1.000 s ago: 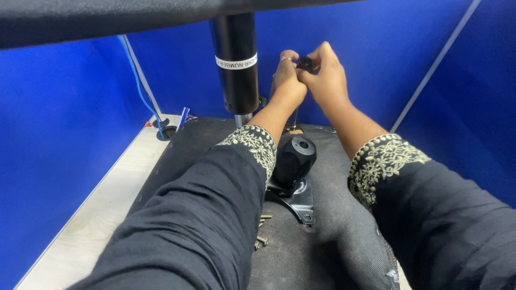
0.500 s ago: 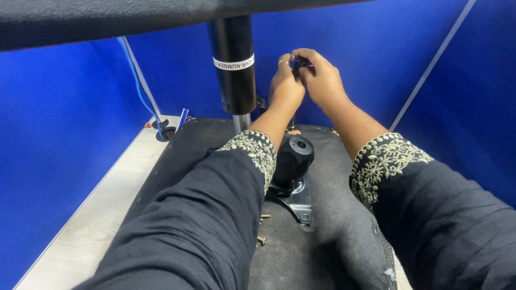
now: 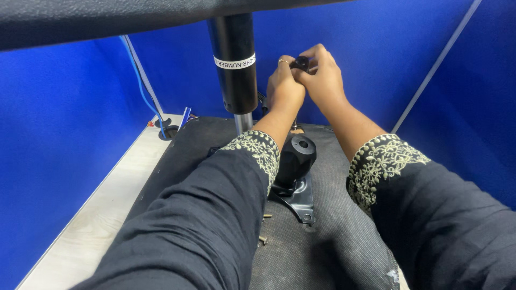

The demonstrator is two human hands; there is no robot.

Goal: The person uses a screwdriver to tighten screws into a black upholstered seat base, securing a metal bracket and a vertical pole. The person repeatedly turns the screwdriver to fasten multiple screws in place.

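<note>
Both hands raised together beside the black column (image 3: 233, 64), which carries a white label band. The right hand (image 3: 322, 80) pinches a small black knob (image 3: 301, 63) between its fingertips; the left hand (image 3: 284, 88), wearing a ring, is pressed against the right, its fingers curled close to the same knob, though whether they actually grip it cannot be told from this angle. The knob sits just right of the column, at about the height of the band. Below the hands and right of the column's base, a black mechanism (image 3: 295, 161) on a metal bracket (image 3: 301, 201) rests on the dark seat pad (image 3: 322, 252). Loose screws (image 3: 263, 239) lie on the pad near the bracket. A blue cable (image 3: 141, 86) hangs left of the column.
</note>
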